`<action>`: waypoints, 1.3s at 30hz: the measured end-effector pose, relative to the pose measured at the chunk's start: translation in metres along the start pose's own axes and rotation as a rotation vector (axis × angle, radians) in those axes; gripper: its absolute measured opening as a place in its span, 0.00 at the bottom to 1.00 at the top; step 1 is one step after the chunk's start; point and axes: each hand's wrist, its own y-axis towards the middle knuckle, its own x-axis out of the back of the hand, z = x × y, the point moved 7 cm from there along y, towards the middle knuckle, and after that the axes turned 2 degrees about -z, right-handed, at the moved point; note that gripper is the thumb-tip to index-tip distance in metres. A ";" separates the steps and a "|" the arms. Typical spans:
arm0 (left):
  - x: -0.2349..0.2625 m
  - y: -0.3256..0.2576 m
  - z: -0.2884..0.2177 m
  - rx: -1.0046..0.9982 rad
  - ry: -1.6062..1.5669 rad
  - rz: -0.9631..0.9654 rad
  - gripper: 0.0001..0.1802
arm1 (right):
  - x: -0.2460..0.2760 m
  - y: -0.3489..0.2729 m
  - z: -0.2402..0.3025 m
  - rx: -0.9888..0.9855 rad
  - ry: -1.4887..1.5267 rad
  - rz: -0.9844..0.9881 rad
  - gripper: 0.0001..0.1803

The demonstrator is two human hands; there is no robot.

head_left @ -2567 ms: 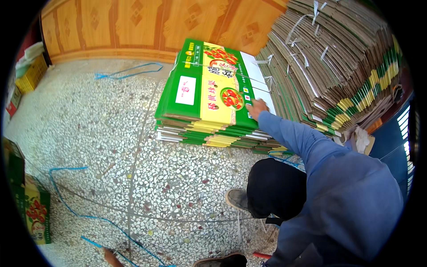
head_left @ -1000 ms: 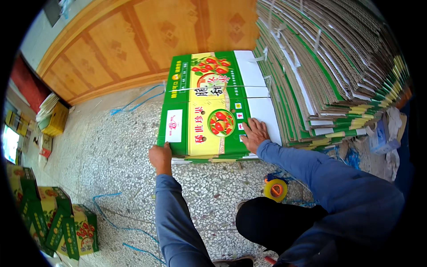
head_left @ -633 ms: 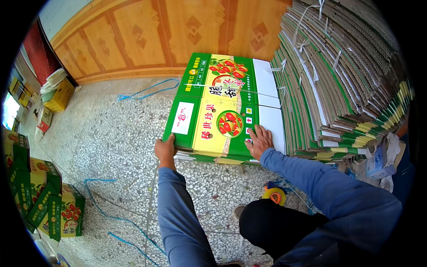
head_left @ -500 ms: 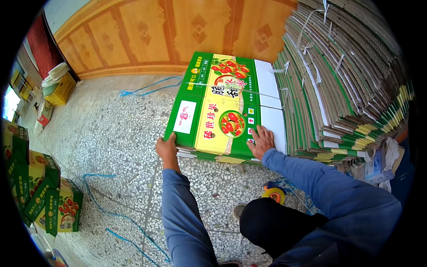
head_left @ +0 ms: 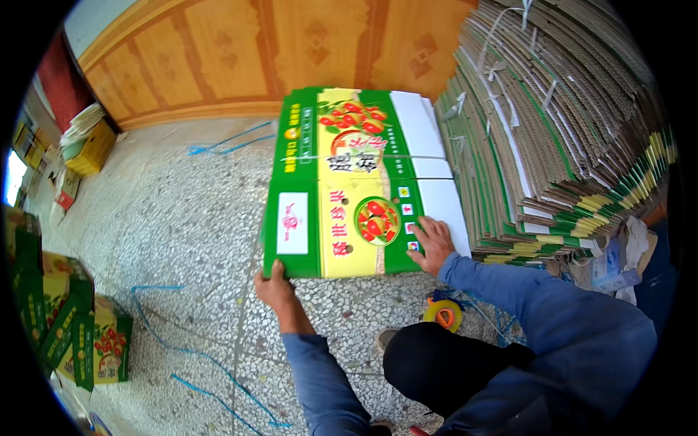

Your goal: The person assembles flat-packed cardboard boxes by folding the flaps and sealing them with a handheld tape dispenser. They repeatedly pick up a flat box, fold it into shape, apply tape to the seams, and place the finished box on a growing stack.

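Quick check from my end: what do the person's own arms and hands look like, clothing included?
The left sleeve and right sleeve are long, blue-grey and plain, with no pattern I can make out. The left hand and right hand are both bare, with no gloves. The left wrist shows below its cuff.

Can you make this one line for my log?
left hand: gripping near-left corner of folded carton | right hand: spread on its near-right part | tape roll: on floor | cardboard stack: right
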 end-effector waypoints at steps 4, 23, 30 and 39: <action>0.024 -0.050 -0.031 0.037 -0.056 -0.079 0.12 | 0.005 -0.013 0.012 0.055 0.043 0.014 0.35; 0.049 -0.044 -0.080 -0.296 1.276 0.188 0.27 | 0.019 0.146 0.141 0.290 0.264 -0.327 0.18; 0.210 -0.046 0.059 0.303 0.649 0.049 0.18 | -0.076 0.381 0.252 0.056 0.150 0.142 0.24; 0.354 -0.129 0.246 0.733 0.148 -0.184 0.15 | -0.127 0.406 0.315 0.026 -0.187 0.260 0.20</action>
